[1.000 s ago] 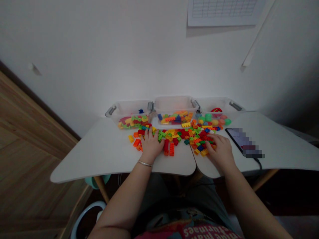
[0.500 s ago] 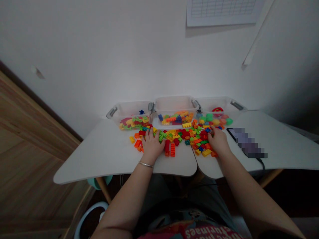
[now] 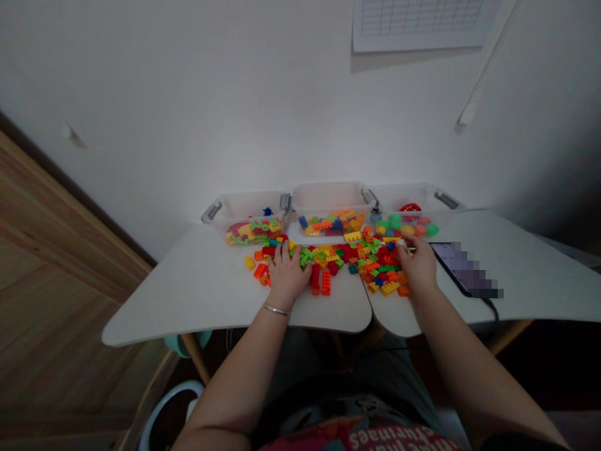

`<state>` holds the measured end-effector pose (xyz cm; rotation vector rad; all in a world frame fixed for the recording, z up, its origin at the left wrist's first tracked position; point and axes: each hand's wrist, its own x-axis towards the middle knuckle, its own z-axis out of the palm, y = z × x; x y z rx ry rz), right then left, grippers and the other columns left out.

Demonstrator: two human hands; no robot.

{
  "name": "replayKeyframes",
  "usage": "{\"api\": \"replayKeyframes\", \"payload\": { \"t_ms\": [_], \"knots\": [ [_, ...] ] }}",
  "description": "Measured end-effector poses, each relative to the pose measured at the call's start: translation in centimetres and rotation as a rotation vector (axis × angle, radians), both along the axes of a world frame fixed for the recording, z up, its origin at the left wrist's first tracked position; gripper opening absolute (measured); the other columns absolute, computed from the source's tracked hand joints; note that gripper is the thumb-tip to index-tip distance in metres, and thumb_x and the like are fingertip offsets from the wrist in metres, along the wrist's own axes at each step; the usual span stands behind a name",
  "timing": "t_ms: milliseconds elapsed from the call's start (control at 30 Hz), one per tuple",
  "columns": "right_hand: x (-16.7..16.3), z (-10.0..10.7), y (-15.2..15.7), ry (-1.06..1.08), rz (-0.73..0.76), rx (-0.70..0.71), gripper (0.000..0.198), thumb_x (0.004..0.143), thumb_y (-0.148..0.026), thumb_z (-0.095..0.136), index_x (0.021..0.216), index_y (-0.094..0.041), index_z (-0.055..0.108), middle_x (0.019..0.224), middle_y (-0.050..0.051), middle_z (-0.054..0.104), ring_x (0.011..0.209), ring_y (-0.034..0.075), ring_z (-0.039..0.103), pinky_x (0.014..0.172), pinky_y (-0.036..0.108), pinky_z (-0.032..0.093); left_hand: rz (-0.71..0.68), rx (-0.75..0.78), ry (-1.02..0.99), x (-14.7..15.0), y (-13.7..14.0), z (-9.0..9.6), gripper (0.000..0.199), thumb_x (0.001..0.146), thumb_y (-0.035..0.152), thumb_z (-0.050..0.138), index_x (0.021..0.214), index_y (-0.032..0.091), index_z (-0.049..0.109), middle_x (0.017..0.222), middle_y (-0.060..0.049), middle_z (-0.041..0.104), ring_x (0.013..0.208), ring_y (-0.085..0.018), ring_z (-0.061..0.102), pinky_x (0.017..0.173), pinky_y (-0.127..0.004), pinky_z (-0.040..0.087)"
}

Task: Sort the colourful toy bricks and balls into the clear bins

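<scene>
Colourful toy building bricks [image 3: 323, 258] lie in a loose heap across the two white table tops. My left hand [image 3: 287, 270] rests on the left part of the heap, its fingers spread over green, red and yellow bricks. A red brick [image 3: 315, 279] and an orange brick [image 3: 325, 283] lie just to the right of its thumb. At the heap's right edge is my right hand [image 3: 420, 266], with thumb and fingers bent close together. Something pale shows at its fingertips, too small to name. A yellow brick [image 3: 389, 288] lies left of its wrist.
Behind the heap stand three clear bins: a left bin [image 3: 239, 205] with mixed pieces, a middle bin [image 3: 331, 194] with bricks, and a right bin [image 3: 417, 195] with round coloured pieces. A phone [image 3: 451, 263] with a cable lies right of my right hand. The wall rises behind.
My right hand has drawn a little to the right, off the bricks it was touching, uncovering red ones, and its fingers have closed in. My left hand stays in place.
</scene>
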<state>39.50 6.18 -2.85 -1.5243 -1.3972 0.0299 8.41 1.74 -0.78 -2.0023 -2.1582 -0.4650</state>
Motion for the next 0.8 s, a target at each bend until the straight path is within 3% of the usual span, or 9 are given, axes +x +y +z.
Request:
{"api": "replayKeyframes", "payload": {
  "t_ms": [100, 233, 500, 667, 800],
  "knots": [
    [-1.8, 1.3, -1.1, -0.015, 0.075, 0.08, 0.036, 0.081, -0.039, 0.054, 0.108, -0.019, 0.067, 0.1, 0.012, 0.067, 0.093, 0.028, 0.061, 0.089, 0.048, 0.049, -0.002, 0.002, -0.002, 0.0, 0.1, -0.1, 0.062, 0.087, 0.055, 0.049, 0.142, 0.026, 0.048, 0.157, -0.01, 0.034, 0.144, -0.033, 0.029, 0.115, -0.054, 0.028],
    [-5.4, 2.2, -2.2, 0.018, 0.231, 0.083, 0.031, 0.083, -0.039, 0.057, 0.106, -0.021, 0.067, 0.101, 0.01, 0.066, 0.09, 0.025, 0.062, 0.087, 0.046, 0.051, -0.001, -0.007, -0.003, 0.0, 0.1, -0.1, 0.061, 0.088, 0.054, 0.048, 0.143, 0.026, 0.048, 0.157, -0.01, 0.033, 0.144, -0.032, 0.029, 0.115, -0.053, 0.028],
    [-12.2, 0.7, -3.0, 0.044, 0.554, -0.017, 0.023, 0.085, -0.034, 0.059, 0.102, -0.022, 0.068, 0.096, 0.008, 0.067, 0.083, 0.022, 0.064, 0.078, 0.04, 0.055, -0.012, 0.017, -0.006, 0.0, 0.1, -0.1, 0.06, 0.088, 0.052, 0.048, 0.141, 0.024, 0.05, 0.155, -0.011, 0.036, 0.143, -0.033, 0.03, 0.114, -0.054, 0.029],
    [-12.8, 0.3, -3.1, -0.052, 0.6, 0.012, 0.02, 0.084, -0.03, 0.059, 0.098, -0.021, 0.069, 0.098, 0.009, 0.068, 0.093, 0.024, 0.063, 0.085, 0.043, 0.052, -0.021, 0.041, -0.008, -0.1, 0.1, -0.3, 0.061, 0.087, 0.052, 0.051, 0.141, 0.023, 0.05, 0.154, -0.013, 0.037, 0.141, -0.034, 0.032, 0.113, -0.054, 0.03],
    [-11.8, 2.5, -2.2, 0.014, 0.465, 0.094, 0.021, 0.084, -0.034, 0.059, 0.098, -0.02, 0.066, 0.094, 0.008, 0.068, 0.088, 0.022, 0.062, 0.082, 0.04, 0.051, -0.028, 0.051, -0.025, -0.2, 0.2, -0.3, 0.061, 0.086, 0.052, 0.053, 0.14, 0.024, 0.051, 0.155, -0.012, 0.036, 0.142, -0.034, 0.031, 0.113, -0.055, 0.029]
  ]
}}
